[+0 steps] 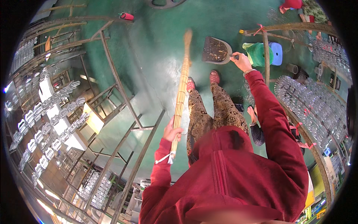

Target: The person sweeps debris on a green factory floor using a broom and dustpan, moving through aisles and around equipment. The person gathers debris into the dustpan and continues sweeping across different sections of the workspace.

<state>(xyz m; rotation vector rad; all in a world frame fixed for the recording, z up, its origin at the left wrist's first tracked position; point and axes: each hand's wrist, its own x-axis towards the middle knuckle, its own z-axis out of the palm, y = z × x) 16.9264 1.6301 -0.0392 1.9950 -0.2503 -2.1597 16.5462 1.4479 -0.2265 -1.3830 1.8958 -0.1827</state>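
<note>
Green floor (156,56), glossy. Metal racks (115,123) at left, rusted frames, holding rows of clear glass pieces (56,108). Curved rack (317,149) at right, loaded with glassware (309,104). Blue stool (276,53) beside a green bag (257,54). Small red item (127,16) on the floor, upper left.

My broom (181,89) is a long bundle of pale bamboo-coloured sticks, bound with white cord near my left hand (172,131), slanting away from me with its brush end blurred above the green floor (156,48). My dark dustpan (216,50) tilts in my right hand (241,61), holding brown debris.
</note>
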